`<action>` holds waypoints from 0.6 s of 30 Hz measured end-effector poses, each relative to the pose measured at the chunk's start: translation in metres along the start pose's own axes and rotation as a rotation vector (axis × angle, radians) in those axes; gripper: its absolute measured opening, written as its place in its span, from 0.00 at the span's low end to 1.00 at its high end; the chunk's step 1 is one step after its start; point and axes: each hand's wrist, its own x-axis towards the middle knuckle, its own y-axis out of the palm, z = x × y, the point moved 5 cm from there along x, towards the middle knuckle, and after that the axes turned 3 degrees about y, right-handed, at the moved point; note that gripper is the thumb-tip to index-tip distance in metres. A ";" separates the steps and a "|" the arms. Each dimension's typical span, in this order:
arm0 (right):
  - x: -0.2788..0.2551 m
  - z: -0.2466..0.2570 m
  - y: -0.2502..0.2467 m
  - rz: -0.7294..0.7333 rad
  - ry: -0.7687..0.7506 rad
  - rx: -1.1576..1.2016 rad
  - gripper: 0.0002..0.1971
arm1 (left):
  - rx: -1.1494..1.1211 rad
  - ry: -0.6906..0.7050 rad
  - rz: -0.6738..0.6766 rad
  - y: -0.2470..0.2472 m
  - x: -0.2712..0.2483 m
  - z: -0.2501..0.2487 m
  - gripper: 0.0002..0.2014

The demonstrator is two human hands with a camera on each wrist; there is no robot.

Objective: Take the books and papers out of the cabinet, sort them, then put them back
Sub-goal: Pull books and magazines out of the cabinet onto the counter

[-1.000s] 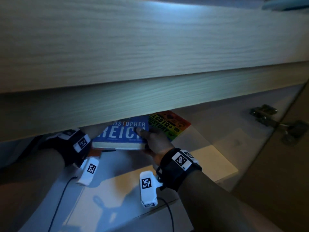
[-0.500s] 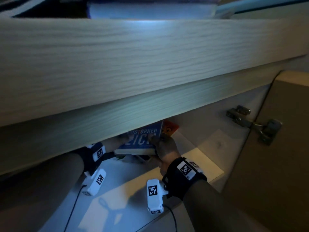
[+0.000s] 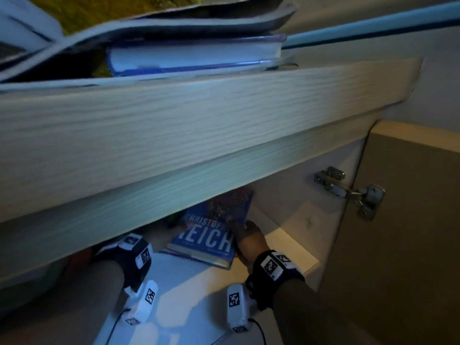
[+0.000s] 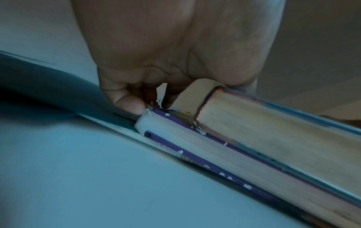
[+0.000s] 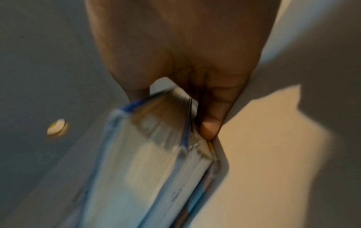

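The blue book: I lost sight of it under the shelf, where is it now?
In the head view, the blue book lies low centre in the cabinet, beneath the wooden shelf, with the right hand gripping its right edge.

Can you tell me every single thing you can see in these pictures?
blue book: one, blue cover with white letters, top of a small stack on the cabinet floor
purple-edged book: one, directly under the blue book
shelf: one, pale wood, above the hands
books on the shelf: a few, one blue-edged, lying flat
cabinet door: one, beige, open at right
hinge: one, silver, on the door
left hand: grips the stack's left end
right hand: grips the stack's right side
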 end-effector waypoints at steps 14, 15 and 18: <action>-0.108 0.025 0.029 0.122 0.101 -0.468 0.44 | -0.585 -0.193 -0.071 0.009 -0.135 0.052 0.27; -0.116 0.021 0.027 0.142 0.117 -0.454 0.46 | -0.607 -0.270 -0.021 0.012 -0.151 0.046 0.26; -0.141 0.013 0.025 0.167 0.164 -0.416 0.44 | -0.609 -0.304 0.022 0.012 -0.174 0.051 0.34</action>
